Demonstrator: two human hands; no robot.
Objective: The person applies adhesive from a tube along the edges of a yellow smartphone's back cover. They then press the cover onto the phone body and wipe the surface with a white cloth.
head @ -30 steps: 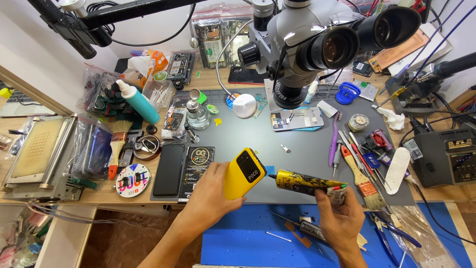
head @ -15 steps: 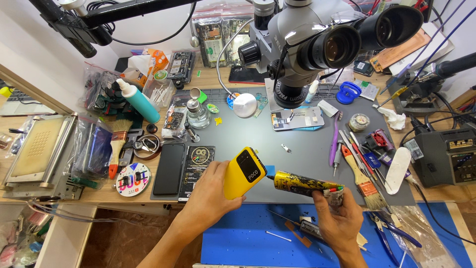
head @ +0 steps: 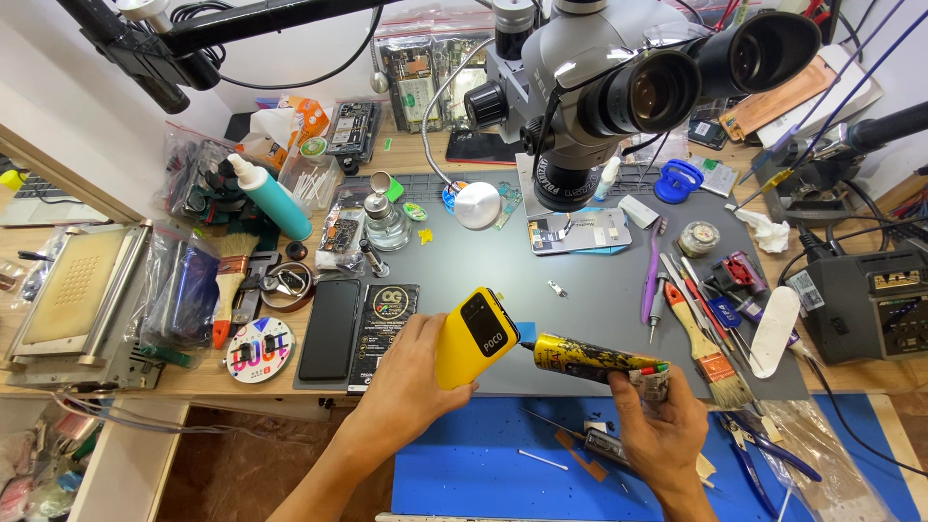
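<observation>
- Yellow plastic is the back of the phone [head: 474, 337], with a black camera block near its upper end; the phone is tilted and it is above the front edge of the grey work mat [head: 483, 256], in front of the person.
- The left hand [head: 411, 372] holds this phone from below, the thumb and fingers are closed around its lower part.
- The glue tube [head: 590, 357] is yellow with black marks and its rear end is crumpled and silver; it lies almost level, and its thin nozzle touches the right edge of the phone, where also a small blue piece shows.
- The right hand [head: 660, 418] pinches the crumpled end of the tube between the thumb and fingers.
- On the mat, to the left of the phone, a black phone [head: 330, 329] lies flat, just beside a dark card with a round gold emblem [head: 390, 311].
- At the right side of the mat there are a paintbrush [head: 704, 348], a purple tool [head: 652, 272] and a white spudger [head: 772, 330].
- A grey stereo microscope [head: 619, 92] hangs over the back part of the mat.
- The table is wood, a blue mat [head: 464, 459] covers its near edge, and a teal bottle [head: 273, 200] stands at the back left.
- A dark soldering station [head: 875, 300] stands at the far right; the wall behind is white.
</observation>
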